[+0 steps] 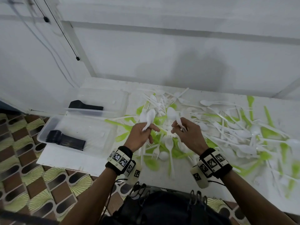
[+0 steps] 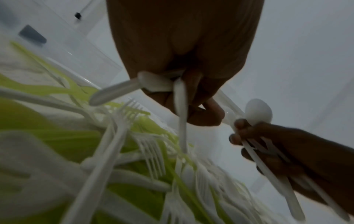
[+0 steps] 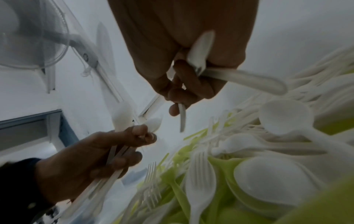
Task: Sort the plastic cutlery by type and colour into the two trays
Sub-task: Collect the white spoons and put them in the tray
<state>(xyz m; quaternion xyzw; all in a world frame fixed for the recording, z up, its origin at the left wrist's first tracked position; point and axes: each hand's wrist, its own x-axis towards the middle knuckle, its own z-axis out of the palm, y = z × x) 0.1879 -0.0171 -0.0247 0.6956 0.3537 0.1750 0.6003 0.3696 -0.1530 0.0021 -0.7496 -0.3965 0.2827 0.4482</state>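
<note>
A heap of white and green plastic forks and spoons (image 1: 211,127) covers the white table. Above its left part, my left hand (image 1: 150,129) grips a small bunch of white spoons (image 1: 149,116) by the handles, bowls pointing away. In the left wrist view the left hand's fingers (image 2: 205,112) curl round those handles (image 2: 181,106). My right hand (image 1: 177,127) is close beside it and holds its own white spoons (image 1: 172,113); the right wrist view shows their handles (image 3: 239,78) in its curled fingers (image 3: 184,91). The two clear trays (image 1: 107,132) stand to the left.
The far tray (image 1: 120,96) holds a stack of black cutlery (image 1: 86,106), and the near tray another black stack (image 1: 65,140). The table's front edge runs just before my wrists, with patterned floor (image 1: 32,176) below left. A wall is behind the table.
</note>
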